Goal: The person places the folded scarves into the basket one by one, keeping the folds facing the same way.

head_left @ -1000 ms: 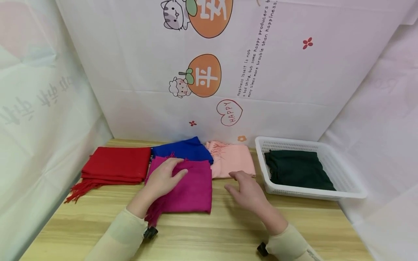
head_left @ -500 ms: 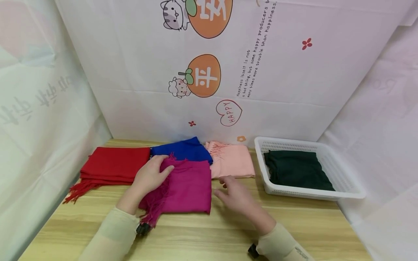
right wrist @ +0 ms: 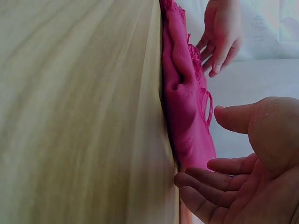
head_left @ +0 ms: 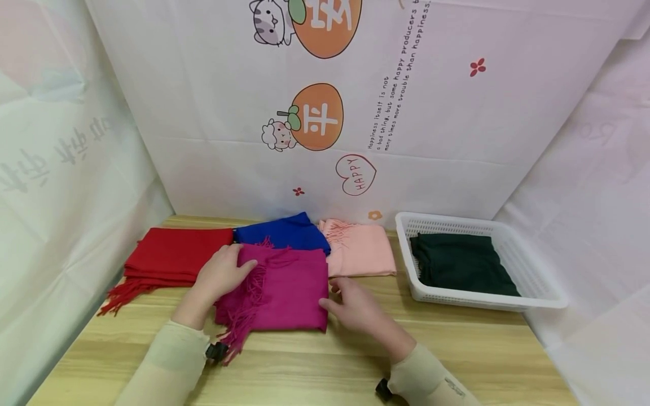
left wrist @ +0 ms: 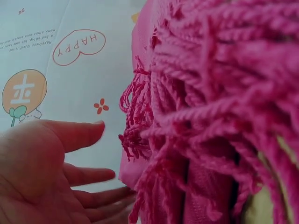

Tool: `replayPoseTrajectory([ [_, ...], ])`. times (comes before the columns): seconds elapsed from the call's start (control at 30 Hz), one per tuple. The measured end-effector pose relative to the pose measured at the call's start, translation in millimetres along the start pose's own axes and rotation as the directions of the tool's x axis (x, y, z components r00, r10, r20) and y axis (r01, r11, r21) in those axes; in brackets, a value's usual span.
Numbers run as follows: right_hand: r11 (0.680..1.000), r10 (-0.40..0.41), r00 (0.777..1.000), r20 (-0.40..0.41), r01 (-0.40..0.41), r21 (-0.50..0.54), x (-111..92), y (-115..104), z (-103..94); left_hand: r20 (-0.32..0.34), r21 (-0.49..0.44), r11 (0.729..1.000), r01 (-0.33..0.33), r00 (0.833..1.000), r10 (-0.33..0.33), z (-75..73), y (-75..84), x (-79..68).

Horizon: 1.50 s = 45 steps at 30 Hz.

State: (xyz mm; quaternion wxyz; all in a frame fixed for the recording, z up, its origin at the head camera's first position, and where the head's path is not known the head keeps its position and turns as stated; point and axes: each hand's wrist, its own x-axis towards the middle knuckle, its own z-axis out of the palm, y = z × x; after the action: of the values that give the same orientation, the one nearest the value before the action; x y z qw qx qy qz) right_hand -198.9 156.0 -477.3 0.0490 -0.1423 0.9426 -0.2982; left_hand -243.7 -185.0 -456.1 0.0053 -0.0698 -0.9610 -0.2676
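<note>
A folded magenta scarf (head_left: 291,293) lies on the wooden table in the head view, with loose fringe along its left side. Beside that fringed side is my left hand (head_left: 220,273), its thumb and fingers spread in the left wrist view (left wrist: 70,175). My right hand (head_left: 355,307) is low at the scarf's right edge, thumb apart from the fingers. In the right wrist view, the right fingertips (right wrist: 187,179) are close to the tabletop and the scarf's side; whether they touch it I cannot tell. Neither hand grips anything.
A folded red scarf (head_left: 180,254) is at the left. Behind the magenta one lie a blue scarf (head_left: 284,232) and a pink scarf (head_left: 365,251). A white basket (head_left: 545,299) at the right holds a dark green scarf (head_left: 462,265). White printed sheets stand around the table (head_left: 304,366).
My left hand has moved left, off the top of the magenta scarf to its fringed side. My right hand has come left and lower, to the scarf's right edge.
</note>
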Motion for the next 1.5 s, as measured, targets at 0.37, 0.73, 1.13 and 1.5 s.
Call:
replayPoseTrajectory([
  [0.37, 0.999, 0.0, 1.0, 0.013, 0.0, 0.042, 4.7, -2.5, 6.0, 0.146, 0.068, 0.992, 0.105, 0.983, -0.114, 1.3, -3.9, -4.2],
  [0.73, 0.989, 0.035, 0.999, 0.017, -0.038, 0.144, 9.4, 1.4, 10.3, 0.199, 0.045, 0.993, 0.11, 0.973, -0.117, 0.4, -6.9, -4.5],
  [1.13, 0.911, 0.158, 0.987, 0.021, -0.154, 0.384, 19.7, 2.4, 14.6, 0.26, -0.09, 0.985, 0.151, 0.958, -0.123, -1.5, -10.3, -5.0],
  [1.5, 0.84, 0.235, 0.971, 0.045, -0.226, 0.494, 31.6, 0.2, 16.1, 0.295, -0.135, 0.978, 0.161, 0.948, -0.116, 8.6, -31.4, 9.2],
])
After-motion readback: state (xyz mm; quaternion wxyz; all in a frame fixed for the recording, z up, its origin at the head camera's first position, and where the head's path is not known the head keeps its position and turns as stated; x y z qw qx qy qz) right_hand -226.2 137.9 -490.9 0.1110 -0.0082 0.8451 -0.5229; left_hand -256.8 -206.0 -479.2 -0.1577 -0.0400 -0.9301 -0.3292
